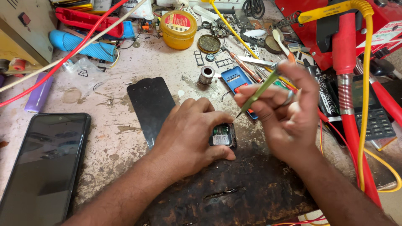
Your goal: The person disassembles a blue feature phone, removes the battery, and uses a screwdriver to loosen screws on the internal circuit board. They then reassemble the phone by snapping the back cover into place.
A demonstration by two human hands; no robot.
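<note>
Pinching green tweezers [259, 91], right hand [280, 113] hovers; left hand [188, 134] clamps circuit board [223, 136].

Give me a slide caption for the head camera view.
Left hand steadies a small opened device; right hand aims a green-handled tool at it.

A pale green tool [257, 93] is seen in the right hand [280, 113], and a silver ring is worn on one of its fingers [288, 97]. A small circuit board [222, 134], green with a white patch and dark edges, is seen under the left hand [188, 134]. The table [113, 125] is coloured a stained pinkish beige, with a scorched black and rust-brown mat [234, 188] on it. A glossy black phone [44, 163], a matte black panel [150, 104], a yellow tin with a red label [178, 29], a blue case [236, 81], a lilac cylinder [39, 93] and red and yellow cables [365, 83] are also shown.
</note>
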